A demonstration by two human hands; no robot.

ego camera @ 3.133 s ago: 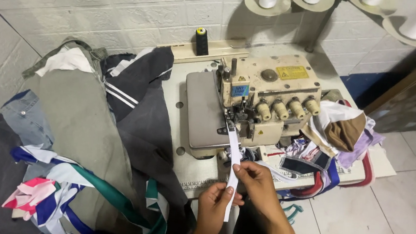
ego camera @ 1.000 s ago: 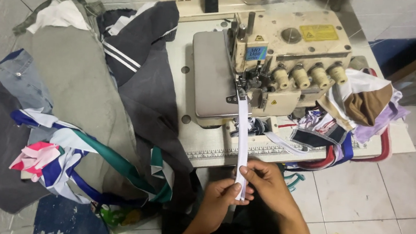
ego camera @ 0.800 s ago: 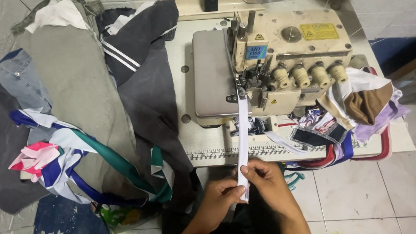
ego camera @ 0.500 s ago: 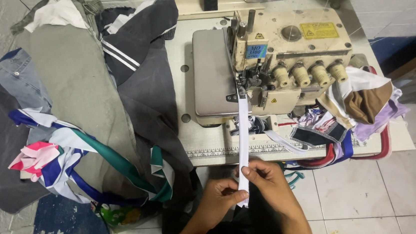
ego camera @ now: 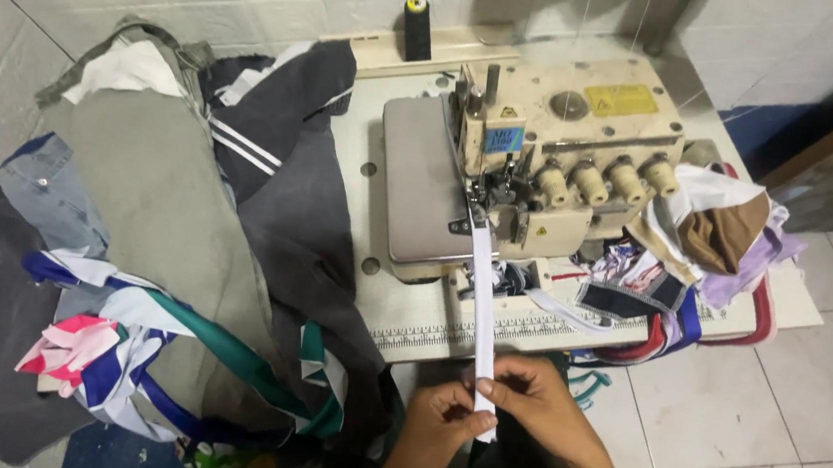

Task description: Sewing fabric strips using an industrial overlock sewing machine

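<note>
A narrow white fabric strip (ego camera: 482,300) runs from the needle area of a cream overlock sewing machine (ego camera: 554,156) down over the table's front edge. My left hand (ego camera: 442,422) pinches the strip's lower end from the left. My right hand (ego camera: 533,400) pinches the same end from the right, thumb on top. Both hands sit just below the front edge of the white machine table (ego camera: 408,329).
A big heap of grey, dark and coloured garments (ego camera: 165,242) lies left of the machine. Fabric scraps (ego camera: 707,239) pile up at the right. A black thread cone (ego camera: 417,25) stands behind the machine. Tiled floor (ego camera: 754,394) lies to the right.
Since the oldest frame the view has tilted down and the hands have dropped lower with the strip. Over the last second the hands have barely shifted.
</note>
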